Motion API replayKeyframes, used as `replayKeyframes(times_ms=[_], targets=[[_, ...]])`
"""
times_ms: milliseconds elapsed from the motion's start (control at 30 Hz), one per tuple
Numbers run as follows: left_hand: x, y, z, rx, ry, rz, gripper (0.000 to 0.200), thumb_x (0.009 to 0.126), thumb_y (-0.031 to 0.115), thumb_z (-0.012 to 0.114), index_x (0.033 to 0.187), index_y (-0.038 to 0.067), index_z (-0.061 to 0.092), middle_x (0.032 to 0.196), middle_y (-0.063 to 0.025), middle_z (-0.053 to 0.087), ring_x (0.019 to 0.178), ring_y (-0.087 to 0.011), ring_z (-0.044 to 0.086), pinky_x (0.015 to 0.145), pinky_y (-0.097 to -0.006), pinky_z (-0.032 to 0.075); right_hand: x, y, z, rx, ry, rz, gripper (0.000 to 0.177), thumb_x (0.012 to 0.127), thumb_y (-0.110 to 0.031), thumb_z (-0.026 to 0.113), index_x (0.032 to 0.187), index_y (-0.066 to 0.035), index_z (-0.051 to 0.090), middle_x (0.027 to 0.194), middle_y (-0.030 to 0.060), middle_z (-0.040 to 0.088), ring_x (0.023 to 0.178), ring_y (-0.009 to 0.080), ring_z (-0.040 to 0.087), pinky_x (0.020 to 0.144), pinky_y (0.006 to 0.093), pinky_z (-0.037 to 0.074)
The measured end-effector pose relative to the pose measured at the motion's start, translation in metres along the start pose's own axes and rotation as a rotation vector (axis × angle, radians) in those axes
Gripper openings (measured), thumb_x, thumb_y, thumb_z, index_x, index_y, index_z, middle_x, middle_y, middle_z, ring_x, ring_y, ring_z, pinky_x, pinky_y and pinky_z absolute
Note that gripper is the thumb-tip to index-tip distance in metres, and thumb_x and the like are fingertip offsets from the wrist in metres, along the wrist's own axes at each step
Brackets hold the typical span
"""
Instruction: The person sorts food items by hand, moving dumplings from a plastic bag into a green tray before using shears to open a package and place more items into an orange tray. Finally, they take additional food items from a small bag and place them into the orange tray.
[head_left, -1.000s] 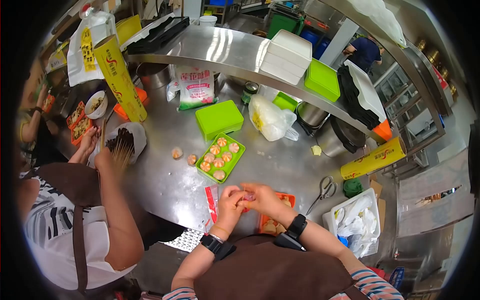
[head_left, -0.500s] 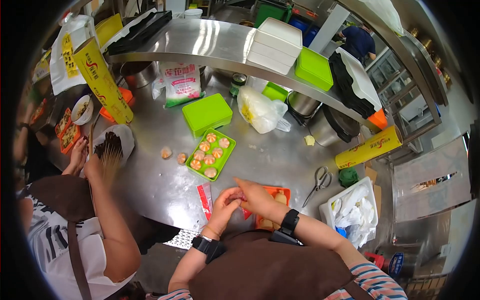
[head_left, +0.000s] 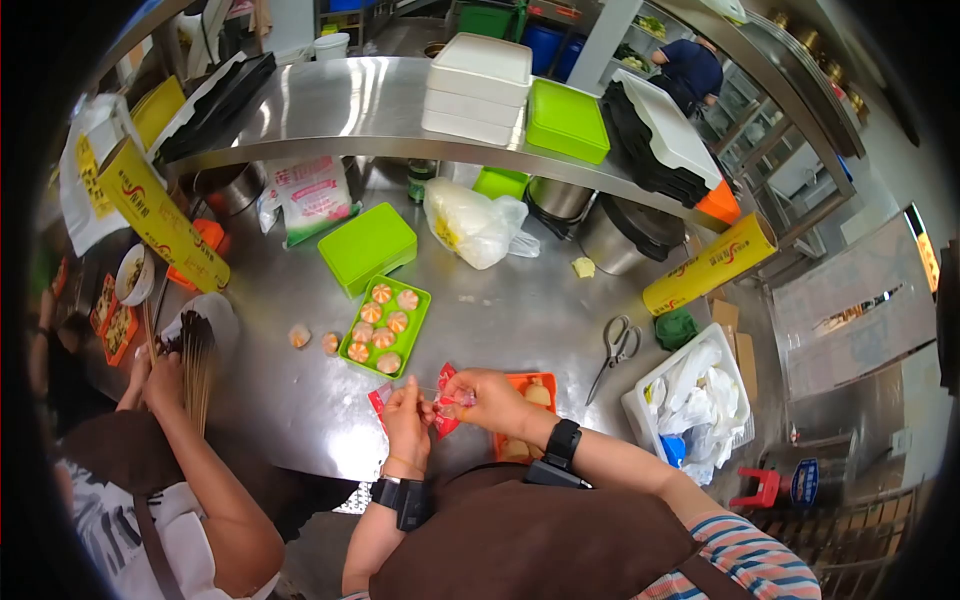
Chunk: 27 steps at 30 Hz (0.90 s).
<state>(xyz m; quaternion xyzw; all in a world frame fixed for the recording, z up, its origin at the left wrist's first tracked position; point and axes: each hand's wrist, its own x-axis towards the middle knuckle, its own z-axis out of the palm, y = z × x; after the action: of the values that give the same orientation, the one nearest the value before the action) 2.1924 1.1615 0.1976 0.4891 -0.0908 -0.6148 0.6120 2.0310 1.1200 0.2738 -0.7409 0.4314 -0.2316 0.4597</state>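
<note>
My left hand [head_left: 407, 425] and my right hand [head_left: 487, 399] are close together above the steel table, fingers pinched. A thin, clear strip seems to run between them; what each one holds is too small to make out. Beneath them lies a red and white packet [head_left: 446, 411]. An orange tray [head_left: 547, 380] with pale pieces is partly hidden by my right hand and wrist. Just beyond my hands, a green tray [head_left: 411, 340] contains several round orange-and-white striped pieces. Two similar pieces [head_left: 299, 336] sit on the table left of it.
At left a co-worker's hands [head_left: 160, 381] hold thin sticks. Scissors [head_left: 615, 350] lie right of my hands, near a white bin [head_left: 640, 415] of plastic bags. A green box [head_left: 368, 247], a plastic bag [head_left: 470, 225] and a yellow roll [head_left: 710, 264] stand further back under a steel shelf [head_left: 330, 100].
My hands have moved apart from each other, and my left fingers now point up. The whole view has shifted, so the table items appear further left.
</note>
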Motion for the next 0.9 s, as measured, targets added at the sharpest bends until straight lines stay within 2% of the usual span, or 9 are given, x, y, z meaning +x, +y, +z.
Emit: replayKeyframes(times_ms=[33,67,200,300,367,467,600,667,900], targets=[[-0.002,0.007,0.007,-0.135,0.063,-0.046,0.027,0.093,0.026,0.067,0.073,0.012,0.055,0.073,-0.0006,0.06,0.057,-0.0092,0.055,0.052,-0.022,0.048,-0.001,0.001,-0.001,0.069,-0.016,0.079,0.023,0.074,-0.005,0.076,0.093,-0.002,0.064,0.085,0.0082,0.064,0.078,0.0165,0.061,0.073,0.03,0.051],[-0.004,0.01,0.011,-0.166,0.051,-0.01,0.023,0.095,0.026,0.065,0.08,0.01,0.057,0.084,-0.0037,0.063,0.071,-0.0126,0.061,0.065,-0.0257,0.053,-0.002,0.006,-0.001,0.07,-0.006,0.084,0.023,0.074,-0.005,0.076,0.093,-0.002,0.064,0.085,0.0082,0.064,0.078,0.0165,0.061,0.073,0.03,0.051],[-0.004,0.013,0.016,-0.267,0.003,-0.022,0.022,0.096,0.025,0.063,0.082,0.008,0.057,0.102,-0.0085,0.065,0.095,-0.0201,0.064,0.083,-0.0304,0.054,-0.003,0.025,0.004,0.378,-0.008,0.127,0.022,0.077,-0.005,0.075,0.096,-0.001,0.064,0.086,0.0031,0.064,0.08,0.0104,0.059,0.074,0.0259,0.05],[-0.005,0.011,0.015,-0.386,-0.255,-0.062,0.018,0.097,0.023,0.062,0.097,0.005,0.063,0.12,-0.0147,0.062,0.113,-0.0258,0.06,0.095,-0.0352,0.052,-0.004,0.03,-0.003,0.545,-0.015,0.198,0.02,0.08,-0.005,0.072,0.098,-0.001,0.063,0.086,0.003,0.064,0.081,0.01,0.059,0.074,0.025,0.05],[-0.013,0.019,0.019,-0.103,-0.579,-0.013,0.027,0.097,0.02,0.061,0.118,0.003,0.063,0.136,-0.0167,0.051,0.118,-0.0252,0.058,0.102,-0.0377,0.047,-0.005,0.032,-0.011,0.641,-0.018,0.265,0.019,0.082,-0.004,0.07,0.099,-0.001,0.062,0.086,0.0034,0.064,0.081,0.0103,0.06,0.074,0.0249,0.051],[-0.019,0.032,0.028,0.19,-0.62,0.053,0.046,0.086,0.011,0.072,0.13,0.003,0.059,0.145,-0.0154,0.044,0.121,-0.0235,0.055,0.102,-0.038,0.047,-0.009,0.033,-0.014,0.771,-0.011,0.389,0.019,0.084,-0.002,0.066,0.102,-0.003,0.058,0.09,0.0052,0.064,0.082,0.0123,0.061,0.074,0.0255,0.052],[-0.015,0.035,0.037,0.538,-0.643,0.226,0.055,0.074,0.009,0.081,0.126,0.004,0.062,0.149,-0.0139,0.04,0.124,-0.0249,0.053,0.103,-0.0368,0.046,-0.012,0.036,-0.012,0.918,0.074,0.435,0.02,0.086,-0.001,0.064,0.103,-0.005,0.054,0.097,0.0072,0.063,0.085,0.0136,0.062,0.076,0.027,0.053],[-0.015,0.032,0.04,0.81,-0.654,0.514,0.062,0.066,0.011,0.085,0.124,0.007,0.064,0.148,-0.0163,0.041,0.126,-0.0295,0.052,0.102,-0.0369,0.046,-0.012,0.041,-0.01,0.95,0.121,0.426,0.02,0.086,-0.002,0.064,0.103,-0.005,0.053,0.098,0.0078,0.063,0.082,0.0134,0.062,0.073,0.0263,0.052],[-0.017,0.027,0.047,1.113,-0.575,0.766,0.056,0.069,0.007,0.083,0.121,0.003,0.063,0.147,-0.0218,0.039,0.117,-0.0335,0.058,0.094,-0.0372,0.052,-0.013,0.053,0.003,0.927,0.117,0.329,0.017,0.083,-0.003,0.064,0.098,-0.002,0.057,0.092,0.0094,0.062,0.085,0.0165,0.062,0.07,0.0273,0.051]])
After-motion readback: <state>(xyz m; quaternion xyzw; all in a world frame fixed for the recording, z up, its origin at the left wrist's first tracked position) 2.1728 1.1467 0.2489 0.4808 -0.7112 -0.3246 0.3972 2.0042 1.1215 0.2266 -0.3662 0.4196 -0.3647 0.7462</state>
